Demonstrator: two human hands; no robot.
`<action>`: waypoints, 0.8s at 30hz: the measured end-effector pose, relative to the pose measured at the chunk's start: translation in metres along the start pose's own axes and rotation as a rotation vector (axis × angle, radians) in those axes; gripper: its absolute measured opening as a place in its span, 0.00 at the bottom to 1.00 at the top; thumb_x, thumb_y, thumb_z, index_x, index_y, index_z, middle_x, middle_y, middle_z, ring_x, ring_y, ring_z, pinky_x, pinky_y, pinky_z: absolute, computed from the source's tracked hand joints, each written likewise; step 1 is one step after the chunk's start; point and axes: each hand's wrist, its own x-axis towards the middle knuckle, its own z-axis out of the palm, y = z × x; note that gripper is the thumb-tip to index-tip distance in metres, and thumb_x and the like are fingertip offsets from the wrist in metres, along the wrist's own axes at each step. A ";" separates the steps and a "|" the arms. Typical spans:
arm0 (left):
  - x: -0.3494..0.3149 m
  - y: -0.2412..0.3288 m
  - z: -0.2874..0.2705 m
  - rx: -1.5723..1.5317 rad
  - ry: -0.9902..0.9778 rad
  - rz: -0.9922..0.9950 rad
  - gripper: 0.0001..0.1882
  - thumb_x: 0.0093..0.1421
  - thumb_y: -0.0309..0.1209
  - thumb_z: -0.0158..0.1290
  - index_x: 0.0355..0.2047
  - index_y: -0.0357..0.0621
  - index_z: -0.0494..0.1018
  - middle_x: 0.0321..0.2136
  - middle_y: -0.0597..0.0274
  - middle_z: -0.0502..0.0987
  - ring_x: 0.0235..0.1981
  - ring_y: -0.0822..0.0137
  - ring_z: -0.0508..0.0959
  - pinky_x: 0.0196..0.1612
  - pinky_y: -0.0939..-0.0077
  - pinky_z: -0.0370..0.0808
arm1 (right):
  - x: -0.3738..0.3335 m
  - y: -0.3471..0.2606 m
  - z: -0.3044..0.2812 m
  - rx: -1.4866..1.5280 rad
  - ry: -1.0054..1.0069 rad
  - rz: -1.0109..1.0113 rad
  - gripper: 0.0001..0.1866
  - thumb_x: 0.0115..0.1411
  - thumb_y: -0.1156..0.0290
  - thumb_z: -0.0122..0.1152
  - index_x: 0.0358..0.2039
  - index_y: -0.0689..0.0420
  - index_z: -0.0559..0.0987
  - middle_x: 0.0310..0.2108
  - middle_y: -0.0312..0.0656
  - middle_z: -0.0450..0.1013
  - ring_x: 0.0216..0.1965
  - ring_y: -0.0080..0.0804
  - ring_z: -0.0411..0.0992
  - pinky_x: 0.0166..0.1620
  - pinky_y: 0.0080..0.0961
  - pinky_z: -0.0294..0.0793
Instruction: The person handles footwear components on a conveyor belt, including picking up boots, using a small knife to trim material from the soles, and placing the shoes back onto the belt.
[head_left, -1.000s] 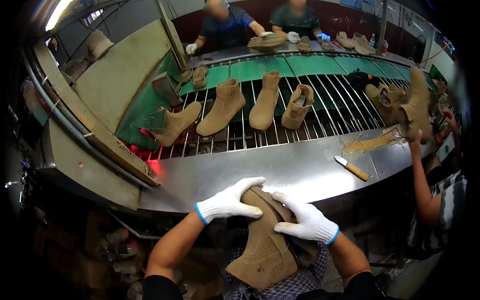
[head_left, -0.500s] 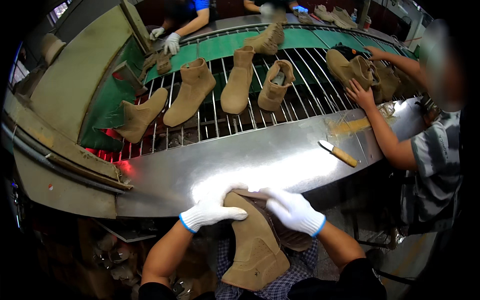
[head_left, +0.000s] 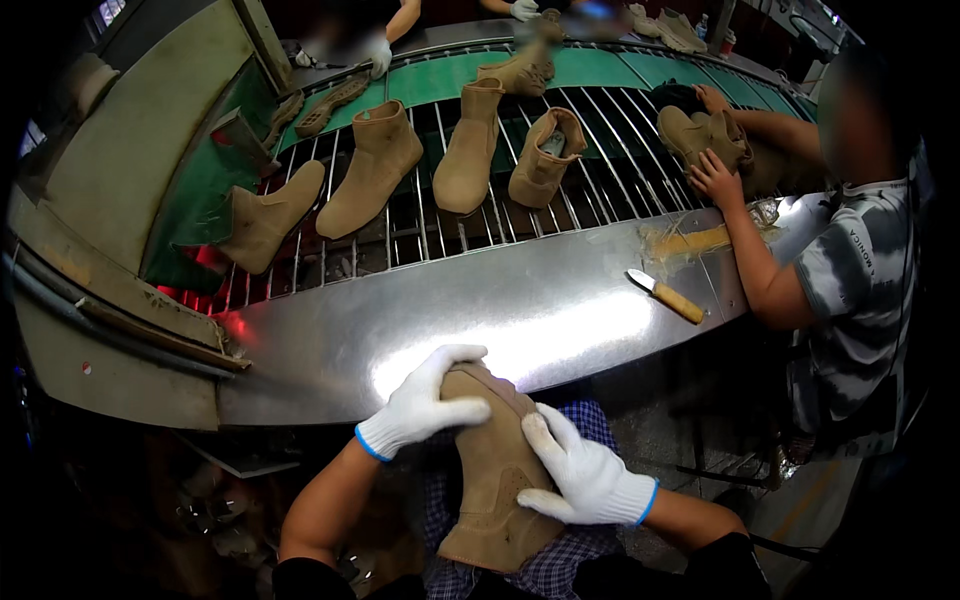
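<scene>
A tan suede-like ankle boot (head_left: pixel 485 455) rests over my lap with its toe end up near the metal table edge. My left hand (head_left: pixel 425 402), in a white knit glove with a blue cuff, grips the toe end, thumb on the near side and fingers over the far side. White-gloved too, my right hand (head_left: pixel 590 475) clasps the boot's right flank, its thumb lower down on the upper. The underside of the boot is mostly hidden from view. Beneath it lies a dark checked cloth (head_left: pixel 555 575).
Several tan boots (head_left: pixel 370 175) stand on a metal-bar rack beyond the steel table (head_left: pixel 480 300). A wooden-handled knife (head_left: pixel 668 297) lies there. At right a co-worker's hand (head_left: pixel 718 180) holds another boot. Shoe soles (head_left: pixel 335 105) lie by a green belt (head_left: pixel 440 78); gloved people work behind.
My right hand has moved from the boot's far end down to its right side, thumb now on the upper. My left hand keeps its grip. Soles show at the back left.
</scene>
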 end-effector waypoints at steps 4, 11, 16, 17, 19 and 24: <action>0.013 0.004 0.023 -0.454 0.296 -0.156 0.26 0.70 0.39 0.61 0.61 0.34 0.74 0.49 0.58 0.81 0.52 0.66 0.80 0.61 0.68 0.75 | 0.022 0.025 -0.007 0.117 0.073 -0.007 0.48 0.62 0.44 0.73 0.74 0.55 0.62 0.63 0.61 0.71 0.54 0.60 0.80 0.56 0.45 0.82; -0.002 0.053 0.044 -0.402 0.405 -0.017 0.21 0.72 0.31 0.57 0.61 0.33 0.71 0.50 0.54 0.79 0.50 0.68 0.78 0.58 0.72 0.76 | 0.085 -0.031 -0.043 0.011 -0.083 0.150 0.55 0.64 0.33 0.64 0.76 0.62 0.58 0.60 0.64 0.75 0.53 0.64 0.80 0.56 0.48 0.82; -0.038 0.059 0.043 -0.760 0.406 0.215 0.24 0.75 0.36 0.52 0.64 0.34 0.68 0.57 0.54 0.76 0.58 0.62 0.75 0.66 0.65 0.70 | 0.056 -0.056 -0.059 0.053 0.200 -0.112 0.47 0.62 0.43 0.73 0.70 0.63 0.68 0.55 0.61 0.79 0.50 0.60 0.82 0.53 0.42 0.84; -0.047 0.049 0.041 -0.904 0.363 0.278 0.25 0.75 0.38 0.52 0.65 0.34 0.67 0.58 0.55 0.75 0.60 0.61 0.75 0.69 0.63 0.69 | 0.048 -0.064 -0.066 0.128 0.316 -0.218 0.46 0.58 0.49 0.79 0.68 0.64 0.70 0.52 0.62 0.80 0.48 0.58 0.84 0.52 0.41 0.85; -0.051 0.010 0.045 -0.667 0.231 -0.026 0.33 0.81 0.49 0.41 0.73 0.36 0.61 0.71 0.50 0.67 0.73 0.54 0.66 0.76 0.55 0.62 | 0.039 -0.070 -0.078 0.035 0.556 -0.513 0.47 0.55 0.53 0.83 0.66 0.67 0.71 0.49 0.63 0.81 0.46 0.56 0.85 0.51 0.40 0.85; -0.101 -0.055 0.045 -0.690 0.085 -0.261 0.46 0.76 0.65 0.39 0.78 0.40 0.54 0.74 0.51 0.65 0.73 0.55 0.68 0.75 0.58 0.66 | 0.055 -0.061 -0.113 0.533 0.330 -0.747 0.49 0.54 0.66 0.85 0.70 0.66 0.66 0.63 0.58 0.70 0.62 0.50 0.73 0.67 0.44 0.71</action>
